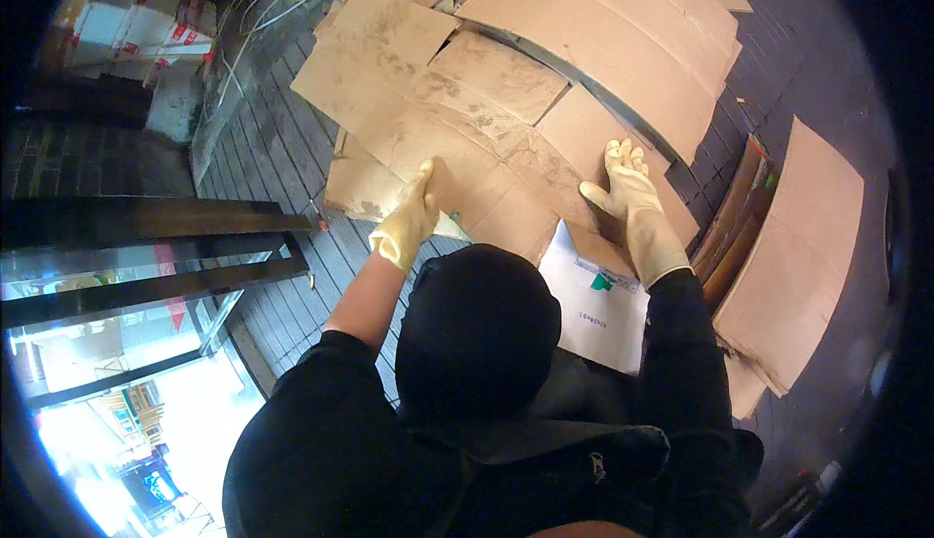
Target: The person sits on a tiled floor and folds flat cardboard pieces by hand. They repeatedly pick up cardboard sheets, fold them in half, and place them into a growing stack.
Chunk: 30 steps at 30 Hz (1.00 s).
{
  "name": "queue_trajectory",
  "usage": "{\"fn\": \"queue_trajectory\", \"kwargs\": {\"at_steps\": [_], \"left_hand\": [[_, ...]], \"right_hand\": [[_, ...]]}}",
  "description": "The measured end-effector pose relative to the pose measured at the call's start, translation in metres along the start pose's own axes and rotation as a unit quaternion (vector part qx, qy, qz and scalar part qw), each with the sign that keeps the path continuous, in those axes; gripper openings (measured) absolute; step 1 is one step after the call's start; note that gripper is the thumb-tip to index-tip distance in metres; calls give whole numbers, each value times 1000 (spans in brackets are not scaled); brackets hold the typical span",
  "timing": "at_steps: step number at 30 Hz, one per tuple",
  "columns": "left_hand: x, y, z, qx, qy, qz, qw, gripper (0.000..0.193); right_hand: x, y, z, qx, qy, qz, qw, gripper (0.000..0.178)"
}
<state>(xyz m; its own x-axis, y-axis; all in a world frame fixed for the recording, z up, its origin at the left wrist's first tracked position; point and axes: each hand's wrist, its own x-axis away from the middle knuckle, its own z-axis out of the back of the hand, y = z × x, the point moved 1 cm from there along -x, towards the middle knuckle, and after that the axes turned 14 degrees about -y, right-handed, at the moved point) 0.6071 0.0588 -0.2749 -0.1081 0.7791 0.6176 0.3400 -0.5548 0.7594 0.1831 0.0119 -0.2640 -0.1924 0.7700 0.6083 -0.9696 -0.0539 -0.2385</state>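
Flattened brown cardboard sheets, creased and marked with dark stains, lie overlapping in front of me. My left hand, in a cream rubber glove, is at the near left edge of the sheets. Its visible fingers are stretched out; whether it touches the cardboard, I cannot tell. On the right, my gloved right hand is over the cardboard with thumb out and fingers apart, slightly bent. A white printed cardboard panel with a green patch lies beside my right wrist. My dark knee hides what is below it.
More flat cardboard leans at the right. A large curved sheet covers the far side. At the left are a dark-framed glass door, white boxes with red tape and loose pale cables. Slatted decking forms the floor.
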Motion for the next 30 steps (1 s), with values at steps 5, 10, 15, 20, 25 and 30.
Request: {"fn": "queue_trajectory", "kwargs": {"at_steps": [5, 10, 15, 20, 25, 30], "left_hand": [[43, 57, -49, 86, -182, -120, 972, 68], [86, 180, -53, -52, -84, -230, 968, 65], [147, 319, -80, -38, -82, -461, 883, 67], [213, 424, -120, -92, -53, -657, 746, 63], [220, 423, -160, -50, -118, -645, 754, 56], [190, 318, -231, -14, -266, -486, 832, 51]], "right_hand": [[33, 3, 35, -57, 12, 38, 998, 112], [74, -39, 119, -56, 267, 192, 943, 100], [93, -116, 190, -229, 237, 277, 902, 100], [125, -204, 246, -501, 16, 408, 763, 113], [123, -266, 274, -547, 64, 591, 590, 106], [120, -231, 266, -600, 69, 555, 572, 85]]}}
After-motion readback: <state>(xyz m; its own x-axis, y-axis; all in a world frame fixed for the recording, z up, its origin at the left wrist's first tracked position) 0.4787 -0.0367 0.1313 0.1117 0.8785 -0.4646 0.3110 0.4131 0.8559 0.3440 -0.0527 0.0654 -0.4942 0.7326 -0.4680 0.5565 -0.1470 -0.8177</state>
